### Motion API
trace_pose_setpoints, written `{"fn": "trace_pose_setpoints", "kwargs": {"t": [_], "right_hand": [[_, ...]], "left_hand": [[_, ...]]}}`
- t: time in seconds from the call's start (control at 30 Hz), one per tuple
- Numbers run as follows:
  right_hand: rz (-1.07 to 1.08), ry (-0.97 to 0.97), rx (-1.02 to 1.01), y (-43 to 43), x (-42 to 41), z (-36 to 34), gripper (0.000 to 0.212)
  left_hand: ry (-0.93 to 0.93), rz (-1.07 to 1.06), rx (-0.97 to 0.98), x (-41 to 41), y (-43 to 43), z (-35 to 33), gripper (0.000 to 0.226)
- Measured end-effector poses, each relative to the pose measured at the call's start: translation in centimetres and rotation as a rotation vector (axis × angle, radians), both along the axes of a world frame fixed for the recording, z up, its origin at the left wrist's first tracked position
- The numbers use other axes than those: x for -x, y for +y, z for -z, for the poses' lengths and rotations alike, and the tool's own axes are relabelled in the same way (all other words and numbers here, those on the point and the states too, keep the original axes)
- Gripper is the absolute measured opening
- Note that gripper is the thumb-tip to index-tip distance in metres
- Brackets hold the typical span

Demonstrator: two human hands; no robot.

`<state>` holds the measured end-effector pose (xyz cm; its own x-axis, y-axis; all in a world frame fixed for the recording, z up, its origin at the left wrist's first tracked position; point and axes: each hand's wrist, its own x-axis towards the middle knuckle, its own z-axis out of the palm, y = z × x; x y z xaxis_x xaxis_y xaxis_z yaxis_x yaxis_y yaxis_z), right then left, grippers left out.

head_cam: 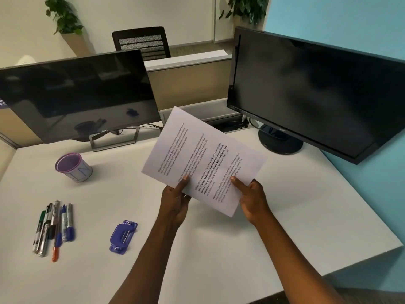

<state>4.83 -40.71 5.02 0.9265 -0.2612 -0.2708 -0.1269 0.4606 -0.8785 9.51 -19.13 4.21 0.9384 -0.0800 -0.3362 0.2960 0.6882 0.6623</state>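
Note:
A white printed sheet of paper (203,156) with several short paragraphs of text is held up above the white desk (219,249), tilted so its far corner points toward the monitors. My left hand (175,200) pinches its near left edge, thumb on the printed side. My right hand (252,198) pinches the near right edge in the same way, thumb on top. Both forearms reach in from the bottom of the view.
A purple-rimmed cup (73,167) stands at the left. Several pens and markers (54,227) lie near the left front, with a purple hole punch (123,236) beside them. Two dark monitors, one on the left (76,95) and one on the right (317,91), stand at the back.

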Motion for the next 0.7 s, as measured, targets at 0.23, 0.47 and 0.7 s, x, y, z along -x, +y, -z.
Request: {"fn": "trace_pose_setpoints", "kwargs": {"t": [0.23, 0.47, 0.7], "right_hand": [[0.009, 0.02, 0.232, -5.0, 0.8, -0.4, 0.026], [-0.029, 0.114, 0.394, -6.0, 1.0, 1.3, 0.021], [-0.019, 0.147, 0.427, -6.2, 1.2, 3.1, 0.021]], "left_hand": [[-0.053, 0.098, -0.31, -2.4, 5.7, 0.0, 0.025], [-0.178, 0.319, -0.632, -3.1, 6.1, 0.3, 0.018], [-0.218, 0.271, -0.711, -2.9, 5.4, 1.4, 0.014]]}}
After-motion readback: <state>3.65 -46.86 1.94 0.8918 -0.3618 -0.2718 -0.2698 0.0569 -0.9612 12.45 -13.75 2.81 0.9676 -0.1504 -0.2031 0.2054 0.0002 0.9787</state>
